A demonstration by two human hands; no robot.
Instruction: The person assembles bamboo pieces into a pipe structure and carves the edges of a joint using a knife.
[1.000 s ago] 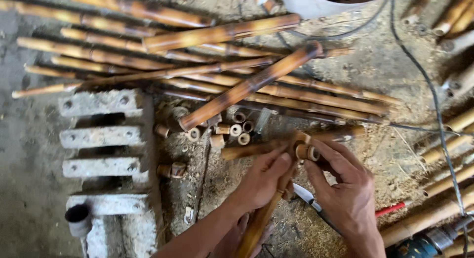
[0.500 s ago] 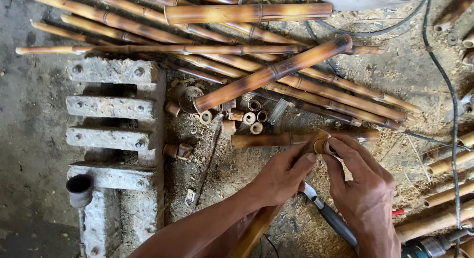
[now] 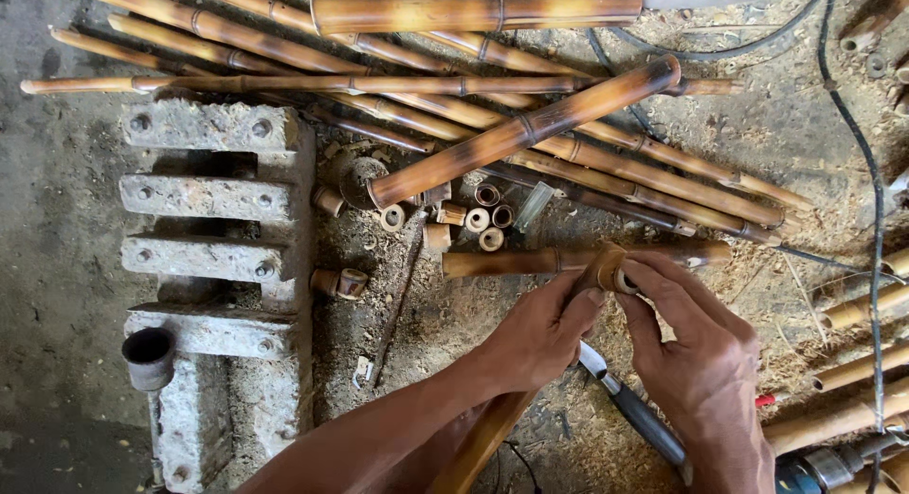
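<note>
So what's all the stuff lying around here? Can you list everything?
Long bamboo poles: many, brown and yellow, piled across the top.
Short bamboo rings: several, tan, on the ground by the pile.
Concrete block: one, grey, with slots, on the left.
Dark pipe piece: one, beside the block.
Knife: one, dark handle, on the ground under the hands.
Cables: black, on the right.
Held bamboo stick: one, brown, pointing up.
Left hand: grips the stick.
Right hand: fingers at the stick's tip.

Concrete block (image 3: 213, 229), black cable (image 3: 876, 201), small bamboo rings (image 3: 478, 220), sawdust-strewn floor (image 3: 757, 144)
</note>
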